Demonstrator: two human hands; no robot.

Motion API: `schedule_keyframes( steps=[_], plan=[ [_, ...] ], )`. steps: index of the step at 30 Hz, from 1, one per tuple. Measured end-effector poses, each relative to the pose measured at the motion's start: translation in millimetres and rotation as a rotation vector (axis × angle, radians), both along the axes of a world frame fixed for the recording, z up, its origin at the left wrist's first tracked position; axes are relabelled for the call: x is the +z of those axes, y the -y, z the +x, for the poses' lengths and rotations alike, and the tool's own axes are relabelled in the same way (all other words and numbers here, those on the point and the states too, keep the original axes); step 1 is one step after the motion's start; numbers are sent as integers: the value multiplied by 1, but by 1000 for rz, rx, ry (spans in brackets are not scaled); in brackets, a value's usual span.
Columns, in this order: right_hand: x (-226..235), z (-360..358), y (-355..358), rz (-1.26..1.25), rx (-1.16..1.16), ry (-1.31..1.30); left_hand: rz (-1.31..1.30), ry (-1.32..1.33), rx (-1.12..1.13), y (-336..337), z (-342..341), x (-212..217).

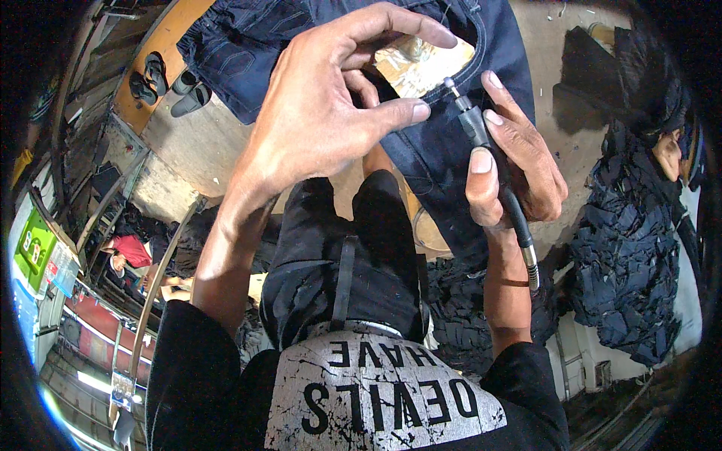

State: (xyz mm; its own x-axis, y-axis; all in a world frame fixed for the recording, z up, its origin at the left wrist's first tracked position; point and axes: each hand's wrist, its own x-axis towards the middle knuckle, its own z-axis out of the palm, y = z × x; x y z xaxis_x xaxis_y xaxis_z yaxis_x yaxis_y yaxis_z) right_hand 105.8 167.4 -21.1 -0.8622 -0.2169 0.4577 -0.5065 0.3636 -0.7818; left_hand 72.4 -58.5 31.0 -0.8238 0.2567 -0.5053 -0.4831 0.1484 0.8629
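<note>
A small yellowish-white piece with an uneven, carved-looking surface [425,64] is near the top middle, above dark blue jeans [421,146]. My left hand [323,105] grips it at its left side; the index finger lies over its top edge and the other fingertips are partly hidden behind it. The left thumb stretches below the piece. In my right hand [523,158] is a slim black rotary tool handpiece [472,124], held like a pen. Its small metal tip points up and left, close to the piece's lower right edge; whether they touch I cannot tell. A flexible cable runs down from the handpiece.
More dark jeans [226,64] lie at the upper left, beside sandals [154,75] on the floor. Heaps of dark cloth [628,248] stand to the right, with a person's foot or hand-like part near them. Another person in red [131,250] is far left.
</note>
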Motion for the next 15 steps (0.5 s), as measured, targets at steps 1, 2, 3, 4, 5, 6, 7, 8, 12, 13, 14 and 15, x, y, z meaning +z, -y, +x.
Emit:
schedule_keyframes(
  steps=[1,2,3,4,5,6,7,8,12,13,14,15],
  plan=[
    [0,0,0,9,7,7,17,26,5,1,-1,-1],
    [-1,0,0,-4,10,7,33,53,9,2,0,-2],
    [-1,0,0,-15,22,10,58,100,12,3,-1,-4],
    [-1,0,0,-18,12,8,57,103,13,3,0,-5],
    [-1,0,-1,-19,11,9,56,105,14,4,0,-7],
    [-1,1,-1,-16,9,26,30,61,14,4,3,-6],
    [-1,1,-1,-3,10,21,41,38,17,4,3,-8],
    [0,1,-2,13,9,33,51,15,20,3,3,-8],
    [-2,2,0,-23,-4,14,46,15,2,0,3,-9],
    [-2,2,0,-26,15,12,57,-1,9,-1,2,-10],
    [-2,2,1,-28,-2,19,69,-16,16,1,2,-11],
    [-1,1,0,-26,-1,25,141,-48,46,0,0,-14]
  ],
)
